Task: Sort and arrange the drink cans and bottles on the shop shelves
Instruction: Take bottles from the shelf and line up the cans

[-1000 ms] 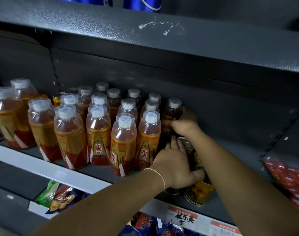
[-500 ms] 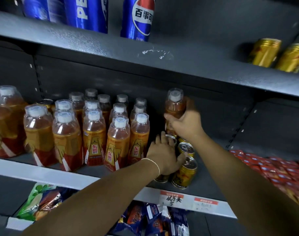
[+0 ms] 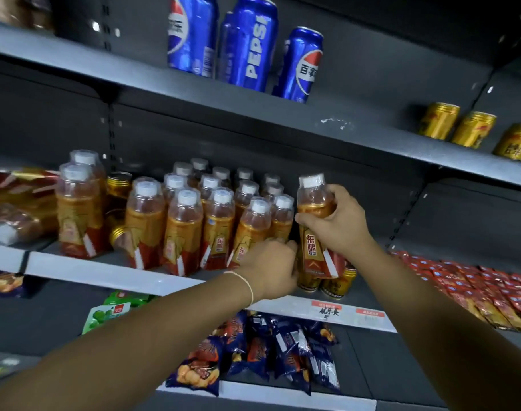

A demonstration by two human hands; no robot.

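**Bottle (image 3: 314,232) held above the gold cans, place in the row not yet found**

The bottle, orange drink with a white cap, was off the middle shelf (image 3: 119,275) and slightly tilted. It hung just right of the standing rows of matching bottles (image 3: 217,229) and directly over a small cluster of gold cans (image 3: 337,284) at the shelf's front edge. The right hand (image 3: 342,223) gripped it high on the body, its fingers (image 3: 336,192) wrapped round the shoulder and the thumb across the front of the label.

To do this step well, the bottle probably needed to go down upright with its label facing out. It should sit flush against the end of the rows and must not knock the cans beneath, so clearing or shifting those cans first looked wise. A grip lower on the body would likely steady the landing.

The left hand (image 3: 271,268) reached in low, knuckles toward the camera, between the front bottles and the gold cans. Its fingers were hidden behind the hand, so whether they held a can could not be told. Both forearms stretched forward and up from the lower corners. Blue Pepsi cans (image 3: 247,46) stood on the shelf above.
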